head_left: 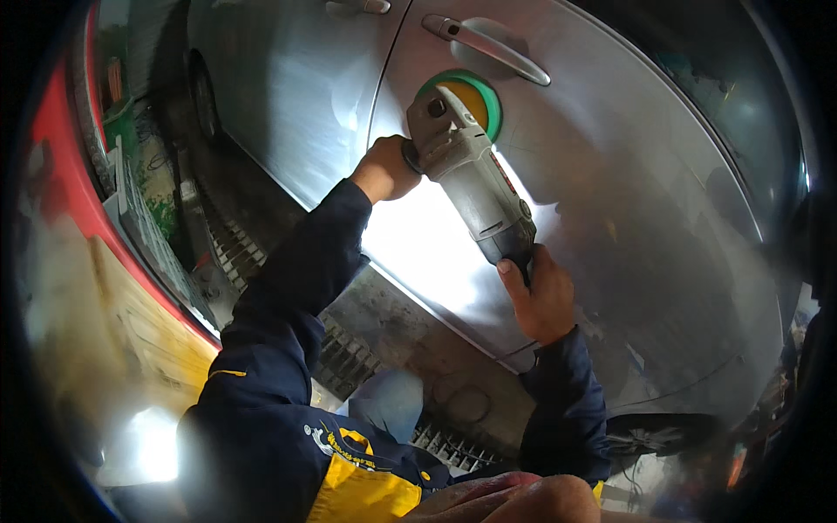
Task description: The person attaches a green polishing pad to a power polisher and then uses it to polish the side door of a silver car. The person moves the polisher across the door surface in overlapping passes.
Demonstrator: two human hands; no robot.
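Both my hands hold a grey power polisher (475,187) up against the side of a silver car. Its round pad, green at the rim with a yellow middle (490,103), lies against the door (593,174) just below the door handle (488,48). My left hand (389,170) is closed around the side grip by the tool's head. At the rear, my right hand (542,296) wraps the dark handle, thumb toward me. Part of the pad is hidden behind the tool's head.
A second door (288,87) adjoins on the left, past a vertical seam. Slotted metal grating (349,356) runs along the floor beneath the car. To my left stands a red-edged vehicle or panel (74,187). A bright lamp (153,444) glows at lower left.
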